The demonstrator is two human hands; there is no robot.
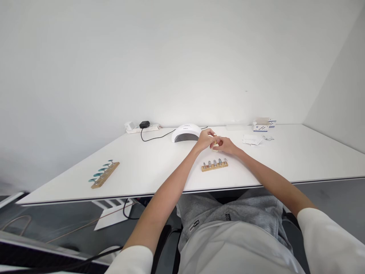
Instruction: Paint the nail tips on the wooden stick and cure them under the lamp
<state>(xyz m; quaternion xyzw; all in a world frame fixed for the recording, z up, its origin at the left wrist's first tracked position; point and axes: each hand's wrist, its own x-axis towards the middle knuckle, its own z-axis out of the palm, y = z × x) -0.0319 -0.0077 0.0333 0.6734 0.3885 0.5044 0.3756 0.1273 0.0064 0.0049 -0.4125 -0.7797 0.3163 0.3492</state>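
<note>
My left hand (204,140) and my right hand (226,145) meet over the middle of the white table, fingers closed in. Between them is a small cream-and-gold item (216,144), mostly covered by the fingers, so its kind does not show. Just in front of the hands stands a wooden display strip (215,167) with several silvery nail tips (215,163) upright on it. A second wooden strip (106,176) lies far to the left, carrying several teal nail tips (102,169).
Behind my left hand sits a white nail lamp (186,131) with a black cord. A power strip (155,128) and black adapter (144,124) lie along the wall. At the back right are small boxes (261,125) and paper packets (252,139). The table's front edge (171,193) runs below my forearms.
</note>
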